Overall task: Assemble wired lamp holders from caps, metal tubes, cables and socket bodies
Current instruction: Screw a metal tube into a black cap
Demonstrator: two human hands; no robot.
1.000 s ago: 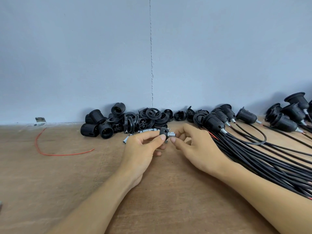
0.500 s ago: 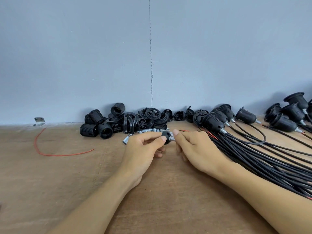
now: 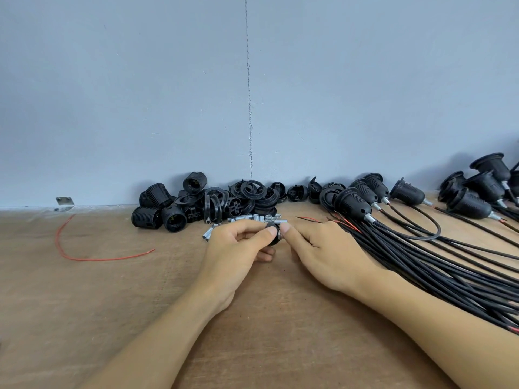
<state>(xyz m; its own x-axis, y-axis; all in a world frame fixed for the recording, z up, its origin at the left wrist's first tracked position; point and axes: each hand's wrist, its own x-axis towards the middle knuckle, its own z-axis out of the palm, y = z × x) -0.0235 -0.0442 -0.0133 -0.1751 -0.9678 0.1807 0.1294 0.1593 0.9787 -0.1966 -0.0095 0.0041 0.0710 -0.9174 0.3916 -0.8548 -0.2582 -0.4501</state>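
A small black cap (image 3: 273,234) sits at the centre of the frame, pinched between the thumb and fingers of the left hand (image 3: 234,254). Most of the cap is covered by those fingers, so its shape is hard to read. Against its right side a sliver of metal tube (image 3: 279,234) shows, gripped by the thumb and forefinger of the right hand (image 3: 327,252); how far the tube enters the cap is hidden. Both hands are closed narrowly on these parts, their heels low over the wooden table (image 3: 112,304).

Just above the hands lies a scatter of loose metal tubes (image 3: 252,219), some blocked by the left knuckles. Behind them, against the grey wall (image 3: 168,94), is a heap of black socket bodies (image 3: 160,211) at left centre and a tangle of black rings (image 3: 247,195) at centre; single pieces there are hard to separate.

To the right, finished lamp holders (image 3: 356,203) lie with their black cables (image 3: 435,265) fanning toward the lower right, where the frame edge cuts them off. More holders at the far right edge are also cropped. A loose red wire (image 3: 84,258) curves at left centre, and a small metal bracket (image 3: 65,202) sits at the wall base.
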